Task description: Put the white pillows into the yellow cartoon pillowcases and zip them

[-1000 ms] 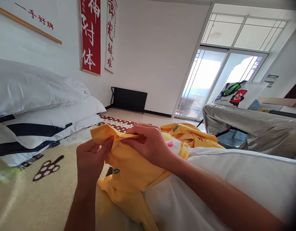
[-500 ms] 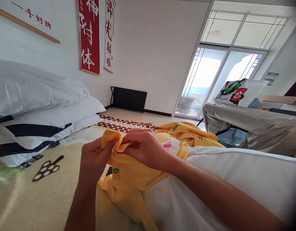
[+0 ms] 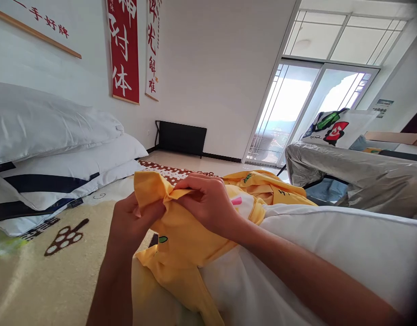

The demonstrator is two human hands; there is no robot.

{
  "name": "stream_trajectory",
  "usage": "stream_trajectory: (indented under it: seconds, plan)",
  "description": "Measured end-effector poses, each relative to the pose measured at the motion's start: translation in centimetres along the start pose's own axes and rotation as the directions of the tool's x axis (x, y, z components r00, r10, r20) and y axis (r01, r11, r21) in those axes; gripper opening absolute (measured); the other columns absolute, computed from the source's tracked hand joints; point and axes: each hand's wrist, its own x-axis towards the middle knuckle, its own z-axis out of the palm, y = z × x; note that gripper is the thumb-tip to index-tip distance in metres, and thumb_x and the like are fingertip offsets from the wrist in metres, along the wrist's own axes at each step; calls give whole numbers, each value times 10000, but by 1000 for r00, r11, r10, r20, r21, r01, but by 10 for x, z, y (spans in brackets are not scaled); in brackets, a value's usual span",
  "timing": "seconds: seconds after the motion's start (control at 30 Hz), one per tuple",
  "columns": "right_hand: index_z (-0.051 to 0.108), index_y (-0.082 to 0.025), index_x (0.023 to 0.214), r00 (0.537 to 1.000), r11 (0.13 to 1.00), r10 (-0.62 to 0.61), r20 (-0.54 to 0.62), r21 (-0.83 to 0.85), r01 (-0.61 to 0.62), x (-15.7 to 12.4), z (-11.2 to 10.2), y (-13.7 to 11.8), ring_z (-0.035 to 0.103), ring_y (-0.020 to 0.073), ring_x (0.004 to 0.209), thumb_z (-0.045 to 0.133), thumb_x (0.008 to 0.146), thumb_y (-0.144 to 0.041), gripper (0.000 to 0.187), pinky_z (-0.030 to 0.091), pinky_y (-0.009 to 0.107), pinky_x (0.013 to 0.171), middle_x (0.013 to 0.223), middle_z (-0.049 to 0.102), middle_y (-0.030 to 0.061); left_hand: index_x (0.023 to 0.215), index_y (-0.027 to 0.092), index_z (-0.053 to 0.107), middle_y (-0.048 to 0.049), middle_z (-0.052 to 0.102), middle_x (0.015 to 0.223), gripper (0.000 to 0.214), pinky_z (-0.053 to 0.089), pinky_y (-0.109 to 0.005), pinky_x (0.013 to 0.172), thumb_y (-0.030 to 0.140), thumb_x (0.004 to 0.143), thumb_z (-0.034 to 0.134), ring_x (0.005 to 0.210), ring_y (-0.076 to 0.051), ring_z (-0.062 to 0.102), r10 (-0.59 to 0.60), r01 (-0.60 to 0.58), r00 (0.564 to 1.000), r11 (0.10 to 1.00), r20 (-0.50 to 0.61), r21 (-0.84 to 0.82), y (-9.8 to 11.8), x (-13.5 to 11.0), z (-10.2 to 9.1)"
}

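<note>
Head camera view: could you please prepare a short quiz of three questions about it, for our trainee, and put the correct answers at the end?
1. Multiple choice. What do the left hand and the right hand both hold?
(a) a printed bag
(b) yellow cloth
(c) a box
2. True or false? Stacked white pillows lie on the left side of the picture.
3. Fill in the missing word: the large characters on the red scroll are ______ in colour.

Key: 1. b; 2. True; 3. white.
</note>
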Motion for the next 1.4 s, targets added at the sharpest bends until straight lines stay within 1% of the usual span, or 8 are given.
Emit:
stream_trajectory:
  seconds: [0.27,0.4,0.5,0.6,0.73,0.93,1.17,1.4]
  plan:
    - [692,-180,726,998,997,-49,49,-51,51,-1,-2,-1,521,87,637,605,800,-143,120,384,201,631,657,617,-17,687,153,663,9,623,605,164,411,-226,516,317,676,667,608,-154,573,138,-131,990,978,-37,163,-3,-7,5]
    - [677,-170,706,997,978,-47,67,-201,59,2,-12,-2,486,93,628,568,861,-229,198,354,212,630,618,580,-8,724,155,640,7,604,639,209,401,-235,562,362,754,633,632,-150,559,269,-217,956,919,-121,329,-5,-2,5]
    - [653,-162,691,994,957,-48,102,-282,75,3,-24,2,477,94,645,551,883,-275,245,337,218,639,640,580,0,749,160,610,6,575,664,232,383,-232,575,385,801,589,634,-137,519,310,-266,947,904,-87,335,-6,4,5]
    - [629,-168,680,983,944,-15,184,-320,75,5,-35,8,455,89,645,551,884,-301,256,317,220,635,646,566,-8,775,172,595,15,550,666,211,363,-213,545,371,824,545,607,-115,469,292,-279,956,933,-26,227,-5,7,5]
    - [511,-163,562,941,914,179,287,-402,-51,9,-42,3,363,79,581,560,858,-344,351,255,236,578,570,471,-33,787,181,593,24,535,669,168,353,-186,500,346,759,599,593,-100,461,181,-182,983,983,21,38,-10,10,1]
    - [484,-173,643,953,931,149,263,-362,-46,20,-27,-30,376,87,620,547,832,-343,262,233,241,573,636,499,-34,764,143,633,-4,568,636,407,393,-214,454,522,640,717,551,-120,503,-62,44,991,988,-118,-149,-15,11,-4]
    - [462,-169,626,948,930,120,293,-366,-5,28,-8,-35,344,84,594,487,797,-197,175,211,251,561,637,482,-28,689,154,617,13,545,615,309,376,-194,462,437,634,725,554,-99,475,104,-123,981,986,-166,-110,-3,6,4]
    - [483,-199,818,991,937,16,135,-348,32,25,-8,-19,410,101,642,421,826,-167,71,237,234,575,767,541,-18,780,140,670,-17,625,654,355,426,-233,503,446,617,743,613,-160,564,33,-34,999,998,13,56,-1,3,2]
